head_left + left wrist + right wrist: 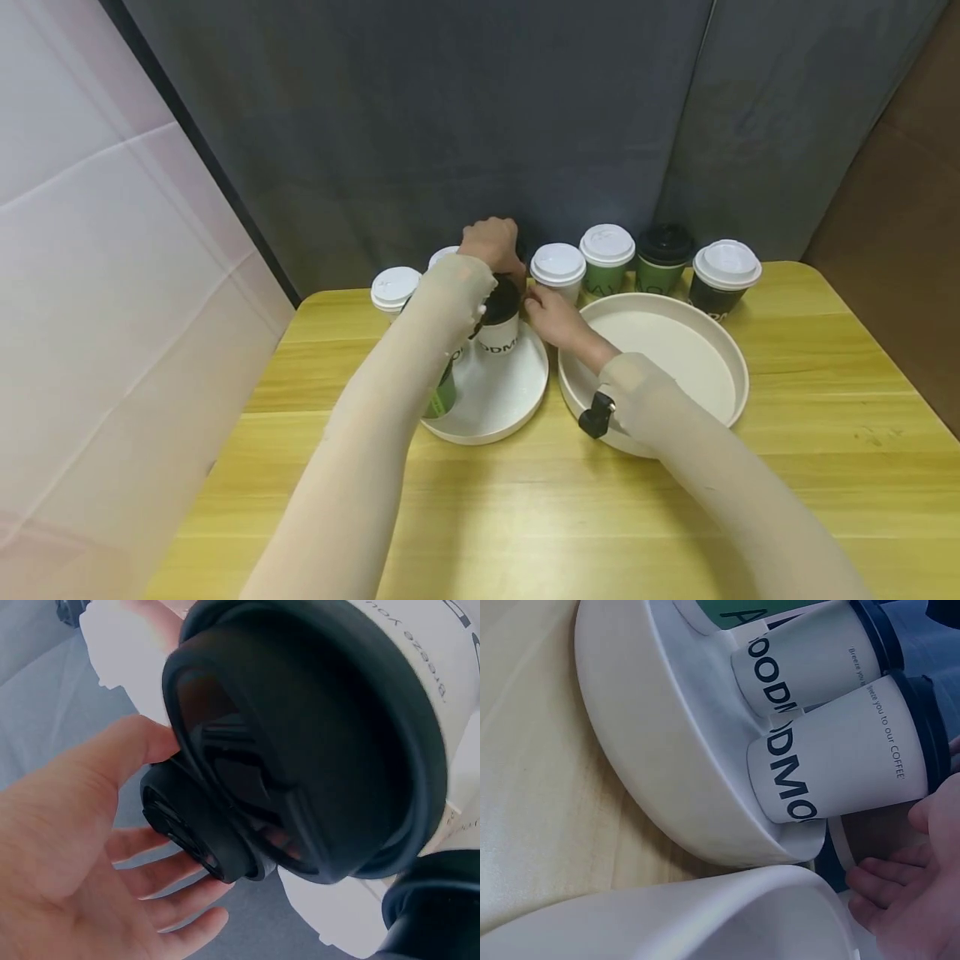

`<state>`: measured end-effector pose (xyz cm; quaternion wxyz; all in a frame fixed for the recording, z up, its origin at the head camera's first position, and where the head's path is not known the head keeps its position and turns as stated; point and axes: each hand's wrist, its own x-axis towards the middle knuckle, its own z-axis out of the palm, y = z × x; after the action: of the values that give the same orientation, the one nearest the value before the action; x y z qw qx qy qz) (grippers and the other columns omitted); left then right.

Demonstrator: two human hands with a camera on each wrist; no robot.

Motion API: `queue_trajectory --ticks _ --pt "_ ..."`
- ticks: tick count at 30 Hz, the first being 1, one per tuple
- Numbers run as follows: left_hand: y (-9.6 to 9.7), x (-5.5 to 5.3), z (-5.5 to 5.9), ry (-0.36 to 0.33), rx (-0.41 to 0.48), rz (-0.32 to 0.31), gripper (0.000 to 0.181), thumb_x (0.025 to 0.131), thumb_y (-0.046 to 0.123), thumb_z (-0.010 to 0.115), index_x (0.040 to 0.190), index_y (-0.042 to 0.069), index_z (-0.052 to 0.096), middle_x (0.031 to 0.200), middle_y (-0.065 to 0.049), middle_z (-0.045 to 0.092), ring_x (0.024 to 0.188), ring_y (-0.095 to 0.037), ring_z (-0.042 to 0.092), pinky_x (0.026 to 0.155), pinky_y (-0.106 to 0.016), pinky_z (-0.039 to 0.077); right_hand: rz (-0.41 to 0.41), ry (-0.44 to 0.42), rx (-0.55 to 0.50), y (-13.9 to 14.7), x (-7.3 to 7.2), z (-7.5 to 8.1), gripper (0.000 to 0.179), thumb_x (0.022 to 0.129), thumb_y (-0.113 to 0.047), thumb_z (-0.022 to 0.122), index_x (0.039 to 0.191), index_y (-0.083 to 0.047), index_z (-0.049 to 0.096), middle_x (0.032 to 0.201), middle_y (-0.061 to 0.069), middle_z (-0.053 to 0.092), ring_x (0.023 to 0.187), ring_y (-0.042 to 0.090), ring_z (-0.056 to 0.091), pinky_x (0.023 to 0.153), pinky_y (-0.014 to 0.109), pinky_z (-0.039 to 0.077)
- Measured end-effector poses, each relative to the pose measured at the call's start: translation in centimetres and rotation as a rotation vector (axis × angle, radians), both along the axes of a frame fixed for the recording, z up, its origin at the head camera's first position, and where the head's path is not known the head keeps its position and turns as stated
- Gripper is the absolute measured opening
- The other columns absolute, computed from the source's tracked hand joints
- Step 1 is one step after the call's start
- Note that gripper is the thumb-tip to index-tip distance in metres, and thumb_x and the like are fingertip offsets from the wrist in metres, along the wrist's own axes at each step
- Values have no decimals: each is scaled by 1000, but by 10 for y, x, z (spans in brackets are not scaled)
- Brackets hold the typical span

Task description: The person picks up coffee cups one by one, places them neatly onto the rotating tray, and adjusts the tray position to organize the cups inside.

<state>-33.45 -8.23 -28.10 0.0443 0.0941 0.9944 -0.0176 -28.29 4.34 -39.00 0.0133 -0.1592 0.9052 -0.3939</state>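
Note:
Past the front white cup, my left hand (491, 242) holds a cup with a black lid (191, 817), its thumb and fingers spread round the lid. Most of that cup is hidden. The front white cup (498, 336), also black-lidded, stands on the left round tray (498, 417) beside another white cup (810, 664) and a green cup (441, 398). Fingers loosely extended, my right hand (555, 319) reaches between the two trays. In the right wrist view its fingertips are right at a dark brown cup surface (877, 832) behind the front white cup.
The right round tray (675, 342) sits beside the left one, under my right forearm. Behind it stand a white-lidded cup (558, 265), green cups (603, 277) and a black cup (716, 296). Another white lid (395, 286) shows at left. A grey partition (450, 125) closes the back.

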Motion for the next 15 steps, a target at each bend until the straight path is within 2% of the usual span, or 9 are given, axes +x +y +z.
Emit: queue_trajectory --ticks 4,8,15 --pt "-1 -1 5 -20 16 -4 60 71 44 83 114 7 64 120 -12 69 111 -33 63 105 -51 48 6 5 -14 0 -2 2 47 104 -19 35 145 0 44 142 24 54 132 38 52 116 50 38" --pt "-1 -1 11 0 7 -28 58 76 44 77 118 7 63 123 -13 67 114 -35 62 106 -51 46 10 -14 -30 1 -3 4 50 104 -19 34 149 2 37 151 23 45 142 37 42 121 48 31" --pt "-2 -1 25 0 -20 -61 54 80 43 71 119 8 63 122 -11 67 108 -29 60 107 -49 46 30 -10 -55 3 -4 8 50 104 -18 35 149 3 38 151 24 45 143 37 41 121 47 32"
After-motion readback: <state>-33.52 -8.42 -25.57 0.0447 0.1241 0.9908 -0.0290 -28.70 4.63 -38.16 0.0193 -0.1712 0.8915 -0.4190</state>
